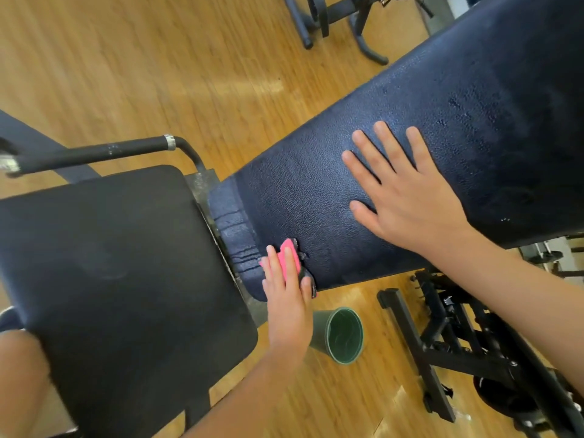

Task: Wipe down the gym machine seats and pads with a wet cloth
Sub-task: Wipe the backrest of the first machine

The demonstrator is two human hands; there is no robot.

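A long dark blue back pad [474, 90] runs from the centre to the upper right, its surface showing wet patches. Beside its lower end lies the black seat pad [126, 263]. My left hand [289, 295] presses a pink cloth [289, 256] with fairly straight fingers against the cracked lower corner of the back pad. My right hand [401, 188] rests flat on the middle of the back pad, fingers spread, holding nothing.
A green bucket [344, 336] stands on the wooden floor just right of my left wrist. A black handle bar [94, 153] juts out above the seat. Black machine frames [458, 349] stand at the lower right and more equipment [335, 14] at the top.
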